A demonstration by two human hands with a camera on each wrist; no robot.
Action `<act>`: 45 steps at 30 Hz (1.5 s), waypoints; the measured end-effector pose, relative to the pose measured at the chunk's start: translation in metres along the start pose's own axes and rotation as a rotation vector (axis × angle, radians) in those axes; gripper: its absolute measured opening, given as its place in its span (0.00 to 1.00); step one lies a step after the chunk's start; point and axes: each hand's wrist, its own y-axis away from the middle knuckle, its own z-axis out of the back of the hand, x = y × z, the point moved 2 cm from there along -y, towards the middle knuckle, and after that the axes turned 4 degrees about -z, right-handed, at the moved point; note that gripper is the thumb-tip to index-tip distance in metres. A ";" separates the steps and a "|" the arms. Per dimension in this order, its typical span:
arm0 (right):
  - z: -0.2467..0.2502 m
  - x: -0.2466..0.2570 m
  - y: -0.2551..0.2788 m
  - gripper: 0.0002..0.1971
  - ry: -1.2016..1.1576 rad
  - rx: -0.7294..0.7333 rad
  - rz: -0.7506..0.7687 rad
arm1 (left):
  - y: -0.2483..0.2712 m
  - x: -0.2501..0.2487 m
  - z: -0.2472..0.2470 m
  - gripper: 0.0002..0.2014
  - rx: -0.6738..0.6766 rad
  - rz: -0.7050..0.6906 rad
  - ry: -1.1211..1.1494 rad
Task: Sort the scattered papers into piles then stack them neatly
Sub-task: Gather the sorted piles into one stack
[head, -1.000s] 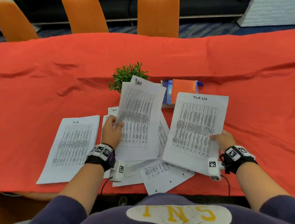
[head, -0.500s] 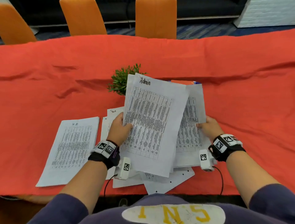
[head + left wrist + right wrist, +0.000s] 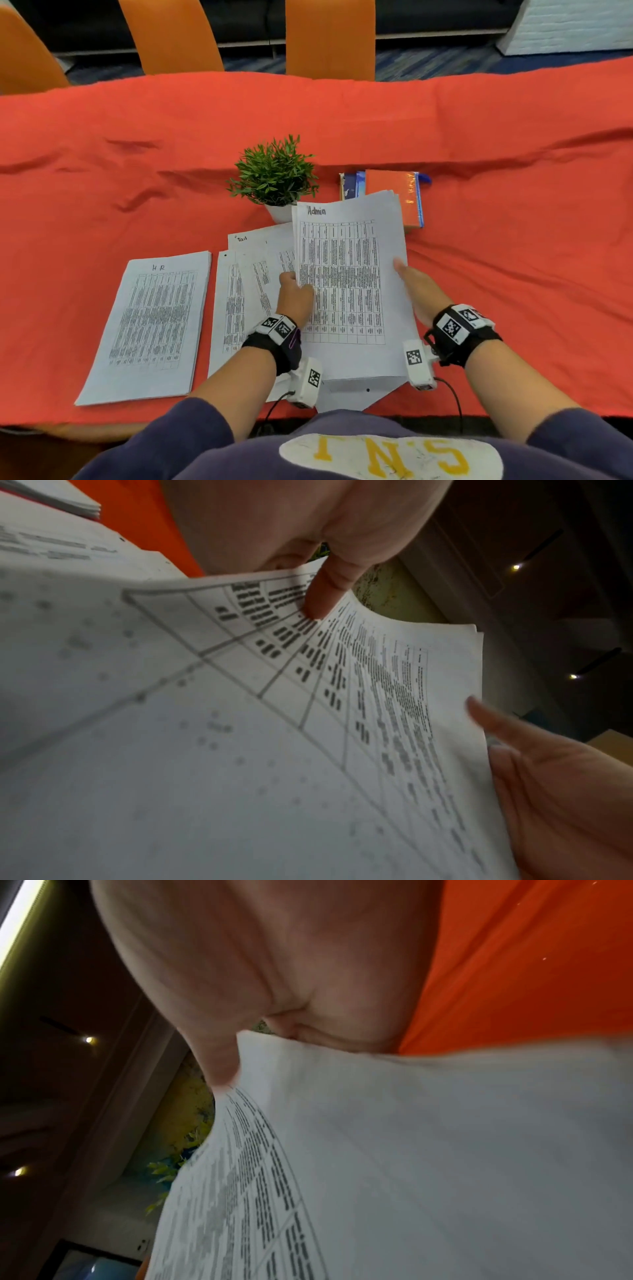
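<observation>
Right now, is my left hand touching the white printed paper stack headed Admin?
Touching. In the left wrist view the left hand pinches the white Admin paper stack, thumb on top.

Navy sleeves (image 3: pixel 191 435), black wristbands (image 3: pixel 274 349), tagged white cameras (image 3: pixel 306 383)
</observation>
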 end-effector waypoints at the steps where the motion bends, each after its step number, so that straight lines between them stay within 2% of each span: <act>1: 0.000 -0.003 0.001 0.16 0.037 0.012 0.009 | -0.001 0.002 -0.001 0.22 -0.002 0.001 0.023; 2: 0.000 -0.006 0.000 0.13 0.082 0.024 0.027 | 0.001 0.002 -0.002 0.21 0.003 -0.002 0.041; 5: 0.007 -0.012 0.002 0.16 0.277 -0.060 0.032 | -0.007 0.018 -0.005 0.23 0.055 -0.026 -0.076; 8: 0.027 -0.020 -0.003 0.16 0.318 -0.181 0.009 | -0.016 0.038 0.000 0.23 0.037 0.019 -0.478; 10: 0.043 -0.026 -0.006 0.17 0.310 -0.257 -0.025 | -0.023 0.055 0.004 0.30 -0.006 0.118 -0.677; 13: 0.064 -0.032 -0.006 0.17 0.300 -0.351 -0.042 | -0.026 0.070 0.005 0.44 -0.081 0.196 -0.603; 15: 0.075 -0.033 -0.004 0.18 0.295 -0.388 -0.046 | -0.028 0.075 0.003 0.45 -0.112 0.174 -0.518; 18: 0.084 -0.032 -0.001 0.18 0.276 -0.408 -0.051 | -0.031 0.077 0.002 0.36 -0.126 0.115 -0.411; 22: 0.089 -0.031 0.004 0.18 0.263 -0.402 -0.051 | -0.029 0.066 0.005 0.17 -0.161 0.002 -0.331; 27: 0.106 -0.041 -0.007 0.20 0.166 -0.399 -0.053 | -0.015 0.039 0.014 0.10 -0.235 -0.132 -0.094; 30: 0.129 -0.058 -0.025 0.19 0.125 -0.417 -0.053 | -0.002 0.040 0.012 0.07 -0.114 -0.128 -0.028; 32: 0.138 -0.063 -0.032 0.16 0.118 -0.424 -0.061 | 0.004 0.052 0.006 0.10 -0.012 -0.107 -0.096; 36: 0.135 -0.055 -0.027 0.20 0.135 -0.430 -0.056 | 0.007 0.082 -0.006 0.14 0.083 -0.039 -0.357; 41: 0.123 -0.046 -0.016 0.19 0.134 -0.429 -0.059 | 0.006 0.087 -0.013 0.25 -0.025 0.093 -0.646; 45: 0.118 -0.047 -0.012 0.20 0.126 -0.421 -0.056 | -0.001 0.083 -0.013 0.26 -0.078 0.190 -0.647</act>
